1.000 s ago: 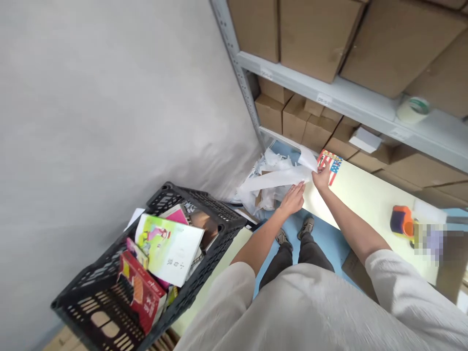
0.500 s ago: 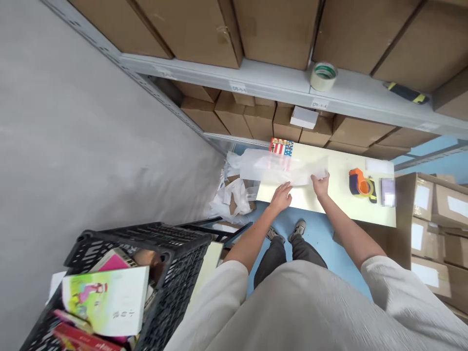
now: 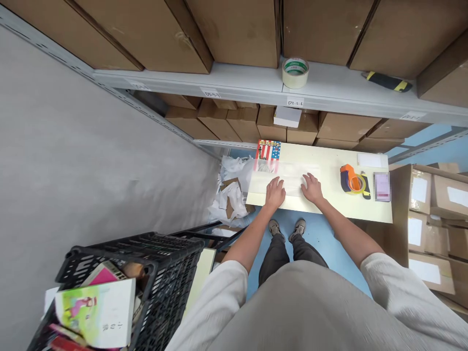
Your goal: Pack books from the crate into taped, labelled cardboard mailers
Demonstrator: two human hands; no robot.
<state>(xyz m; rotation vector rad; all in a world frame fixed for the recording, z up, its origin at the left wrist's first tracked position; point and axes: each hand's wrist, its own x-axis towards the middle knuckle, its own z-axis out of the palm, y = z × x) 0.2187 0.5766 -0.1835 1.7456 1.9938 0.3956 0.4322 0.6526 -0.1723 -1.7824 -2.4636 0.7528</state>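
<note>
A translucent sheet of plastic wrap [image 3: 290, 171] lies flat across the pale tabletop [image 3: 325, 202], its left end hanging over the table's edge. My left hand [image 3: 275, 192] rests on the near part of the sheet, fingers spread. To its right, my right hand [image 3: 311, 188] also touches the sheet with its fingers apart. Partly under the wrap, at the far left, is a book [image 3: 268, 150] with a red, white and blue striped and starred cover. An orange tape dispenser [image 3: 351, 179] stands to the right, beside a black and yellow utility knife [image 3: 366, 185].
Shelves of cardboard boxes [image 3: 241, 34] rise behind the table, with a tape roll [image 3: 295, 73] and another knife [image 3: 389, 81] on the ledge. A black crate [image 3: 171, 278] of books is at lower left. White wrap scraps [image 3: 228, 202] lie left of the table; boxes [image 3: 426, 234] stand right.
My right hand has let go of the sheet's raised right end and now lies open on it. The wrap has settled flat on the table. My view has shifted slightly.
</note>
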